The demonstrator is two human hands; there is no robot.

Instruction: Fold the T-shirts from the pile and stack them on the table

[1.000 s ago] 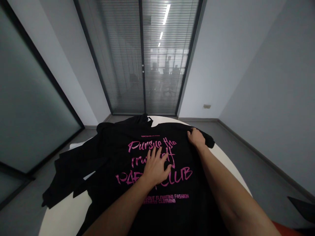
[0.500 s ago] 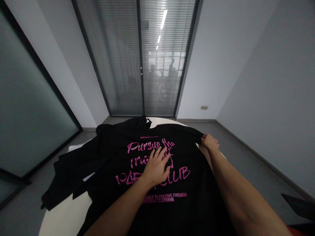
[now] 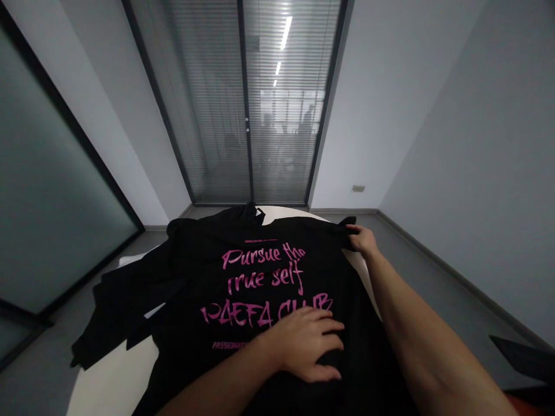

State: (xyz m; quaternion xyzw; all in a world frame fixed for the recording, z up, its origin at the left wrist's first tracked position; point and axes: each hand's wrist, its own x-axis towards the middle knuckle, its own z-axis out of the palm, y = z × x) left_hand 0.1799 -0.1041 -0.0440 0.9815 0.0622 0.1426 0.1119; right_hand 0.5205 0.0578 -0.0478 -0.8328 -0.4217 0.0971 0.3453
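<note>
A black fabric T-shirt [image 3: 260,297] with pink brush-style lettering [image 3: 260,280] lay spread, print side up, over a pale, curved-edge table [image 3: 115,381], its neckline toward the far rim. The person's left hand [image 3: 306,344] rested palm down on the lower part of the print, covering some letters, its fingers apart and pointing toward the right. The right hand [image 3: 363,240] was at the shirt's right sleeve [image 3: 335,229], fingers clamped on the cloth near the table's far right edge, the fabric bunched around the fingertips. To the left lay a layered heap of black cloth [image 3: 125,289] (where it met the shirt, I could not tell), with a white piece [image 3: 130,259] showing behind it. Beyond the table stood a glass partition with horizontal blinds [image 3: 221,115].
</note>
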